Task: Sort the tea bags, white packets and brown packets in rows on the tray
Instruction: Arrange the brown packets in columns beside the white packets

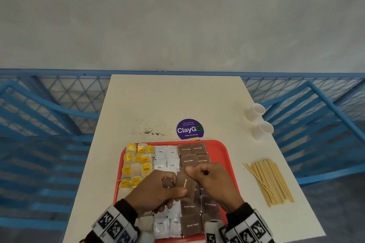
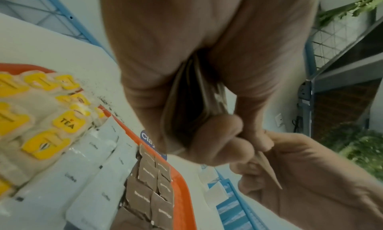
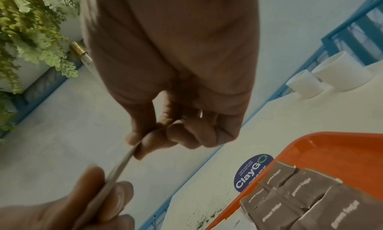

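Both the left hand (image 1: 158,189) and right hand (image 1: 212,181) pinch a thin brown packet (image 1: 185,183), which looks light and floppy, best held by its edges.

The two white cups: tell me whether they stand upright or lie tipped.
Upright. The cups stand on the table, beside each other, with their open mouths facing up.
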### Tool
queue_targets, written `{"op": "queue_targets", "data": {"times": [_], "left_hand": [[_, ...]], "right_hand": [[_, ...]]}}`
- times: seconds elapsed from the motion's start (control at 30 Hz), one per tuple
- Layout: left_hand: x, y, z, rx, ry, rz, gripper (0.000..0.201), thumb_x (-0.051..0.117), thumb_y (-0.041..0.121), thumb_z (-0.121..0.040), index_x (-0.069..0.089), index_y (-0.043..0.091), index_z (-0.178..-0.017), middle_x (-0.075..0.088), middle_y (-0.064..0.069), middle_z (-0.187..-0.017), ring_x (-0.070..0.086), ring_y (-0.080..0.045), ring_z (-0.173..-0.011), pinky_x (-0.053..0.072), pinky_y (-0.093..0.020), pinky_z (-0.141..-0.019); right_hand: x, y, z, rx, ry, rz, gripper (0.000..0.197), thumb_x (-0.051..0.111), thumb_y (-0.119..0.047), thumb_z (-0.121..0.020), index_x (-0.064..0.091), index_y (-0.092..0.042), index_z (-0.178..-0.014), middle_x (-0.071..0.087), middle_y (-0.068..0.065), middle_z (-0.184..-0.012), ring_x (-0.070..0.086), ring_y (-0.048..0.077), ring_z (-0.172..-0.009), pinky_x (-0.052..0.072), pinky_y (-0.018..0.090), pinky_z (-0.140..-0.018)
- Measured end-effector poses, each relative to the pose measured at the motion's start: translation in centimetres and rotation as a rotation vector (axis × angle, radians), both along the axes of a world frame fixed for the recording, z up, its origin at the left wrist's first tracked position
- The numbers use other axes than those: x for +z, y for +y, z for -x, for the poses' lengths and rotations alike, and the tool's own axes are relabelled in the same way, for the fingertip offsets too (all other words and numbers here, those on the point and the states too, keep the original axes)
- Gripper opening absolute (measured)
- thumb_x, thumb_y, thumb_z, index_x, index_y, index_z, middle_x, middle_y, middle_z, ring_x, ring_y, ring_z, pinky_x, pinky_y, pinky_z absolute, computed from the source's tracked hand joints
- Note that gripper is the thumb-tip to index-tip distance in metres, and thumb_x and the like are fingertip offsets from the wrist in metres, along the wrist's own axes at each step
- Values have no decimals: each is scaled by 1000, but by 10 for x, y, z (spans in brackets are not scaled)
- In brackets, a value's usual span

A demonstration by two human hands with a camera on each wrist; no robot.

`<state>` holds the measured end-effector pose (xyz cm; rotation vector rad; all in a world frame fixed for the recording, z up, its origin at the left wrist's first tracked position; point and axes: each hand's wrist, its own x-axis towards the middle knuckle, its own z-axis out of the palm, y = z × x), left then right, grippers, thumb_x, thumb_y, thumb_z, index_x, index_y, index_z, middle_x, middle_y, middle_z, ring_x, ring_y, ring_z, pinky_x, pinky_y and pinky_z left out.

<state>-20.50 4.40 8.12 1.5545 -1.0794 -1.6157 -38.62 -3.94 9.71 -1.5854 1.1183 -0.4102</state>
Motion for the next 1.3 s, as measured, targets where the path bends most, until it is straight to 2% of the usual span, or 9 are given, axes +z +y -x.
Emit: {"op": "queue_targets", "data": {"times": [0.1,0.2,0.37,0.5,0.63,0.77,1.1,1.2,1.3], "left_hand": [[2,1,3,91,29,-9,25,75,29,-89,66,15,-70,61,-11,-58,45,-19,-41,32,-21,-43],[3,1,7,209,48,-22,28,75,31,-89,67,16,-67,61,-12,-58,45,-19,-39,31,-20,-43],[3,11,10,87,-29,-33,30,79,32,-84,71,4,-77,67,-6,-59,50,-13,-40,37,-22,-41],[12,0,2,148,-79,39,21,81,32,-81,73,13,-83,66,0,-58,50,-12,-43,38,-22,-42],[24,-26,6,104,-145,131,21,78,26,-86,70,7,-89,62,2,-55,48,-6,-39,36,-19,-40],[26,-38,4,194,-62,88,26,77,28,-87,69,3,-88,61,-12,-59,44,-17,-41,31,-20,-42],[29,-52,24,450,317,1,20,76,25,-85,73,12,-71,68,-10,-75,52,-17,-52,37,-21,-43],[21,-46,27,396,222,-25,24,77,33,-84,74,11,-73,62,-7,-62,50,-19,-51,36,-22,-48],[8,-30,24,252,86,-71,24,76,33,-86,72,11,-77,61,-9,-61,46,-18,-45,32,-20,-46]], "right_hand": [[-2,2,-6,-122,-98,-22,51,60,-45,-94,55,-15,-53,53,-4,-52,45,7,-51,40,29,-59],[-4,5,-7,-104,-130,-17,37,66,-45,-90,72,-14,-73,73,4,-74,68,21,-70,56,38,-75],[-10,-4,4,-175,-118,95,25,71,-42,-86,77,-19,-78,75,3,-79,69,31,-81,56,51,-81],[4,-19,16,-88,-95,54,18,73,-30,-87,78,-16,-78,76,2,-80,71,23,-78,56,38,-78],[18,-24,11,84,-38,54,19,71,-28,-89,78,-13,-80,74,-2,-74,66,7,-69,49,20,-69],[22,-29,13,3,-99,96,43,60,-37,-96,67,-3,-70,59,4,-61,50,9,-60,42,22,-63],[21,-29,20,-214,-272,59,23,66,-20,-93,73,-3,-80,67,-2,-65,56,3,-58,44,16,-57],[11,-19,21,-248,-318,-10,14,74,-13,-85,74,-1,-92,74,10,-78,64,7,-63,47,16,-58],[-8,-16,32,-241,-216,-28,14,73,-17,-87,75,-4,-85,70,2,-68,59,4,-58,45,15,-57]]}}
